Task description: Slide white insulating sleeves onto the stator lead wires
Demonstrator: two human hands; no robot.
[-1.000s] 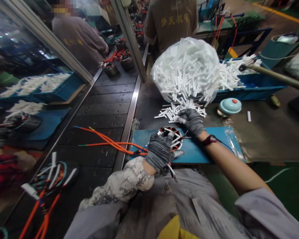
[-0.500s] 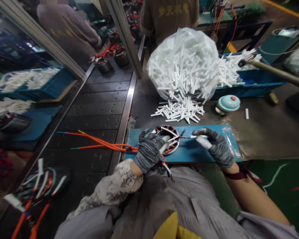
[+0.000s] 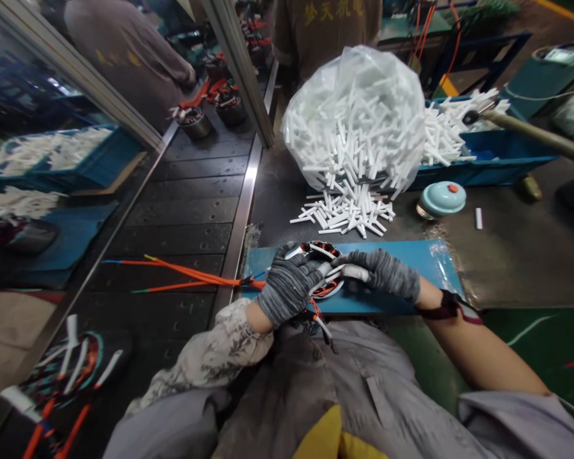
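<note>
A round wound coil part with orange and black windings sits on the blue board. My left hand, in a grey glove, lies over its left side with fingers closed on the white sleeve at the ring. From the right, my gloved right hand reaches the ring, thumb and fingers pinched on a white sleeve there. Its far end is hidden by the fingertips. Orange leads run left from the part, and more wires hang at its front edge.
A clear bag of white tubes spills onto the table behind. Right of it are a blue bin and a turquoise-lidded jar. Another wound part sits on the conveyor. People in grey stand beyond.
My right hand has moved left to the ring, bringing the white sleeve it holds onto the dark wire ends. My left hand has stayed nearly in place.
</note>
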